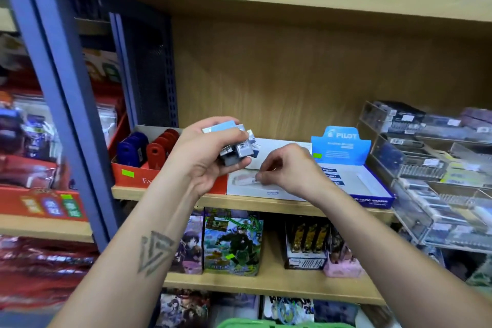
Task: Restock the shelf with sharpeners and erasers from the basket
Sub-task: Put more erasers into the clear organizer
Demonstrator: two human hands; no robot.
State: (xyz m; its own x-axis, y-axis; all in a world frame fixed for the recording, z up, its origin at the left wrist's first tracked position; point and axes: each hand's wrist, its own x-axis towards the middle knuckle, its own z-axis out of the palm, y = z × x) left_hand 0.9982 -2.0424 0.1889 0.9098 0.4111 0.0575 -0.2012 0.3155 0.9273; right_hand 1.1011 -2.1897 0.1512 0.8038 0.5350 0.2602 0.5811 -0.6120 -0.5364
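Erasers (234, 145): a clutch of small sleeved blocks gripped in the left hand (210, 157), held just above the front left corner of the white display box (266, 192). Right hand (287, 168) is over that same box, fingertips pinching one pale eraser (246, 180) down onto its floor. Box looks near empty, so start the row at its front left and pack flat, sleeves aligned, labels up. Feed one piece at a time from the left-hand stack; keep that grip snug, as the loose blocks look prone to slipping. Blue PILOT box (343, 152) sits right of the white box, red sharpener box (138, 157) left of it; don't mix stock. Green basket (266, 323) rim shows well below the white box.
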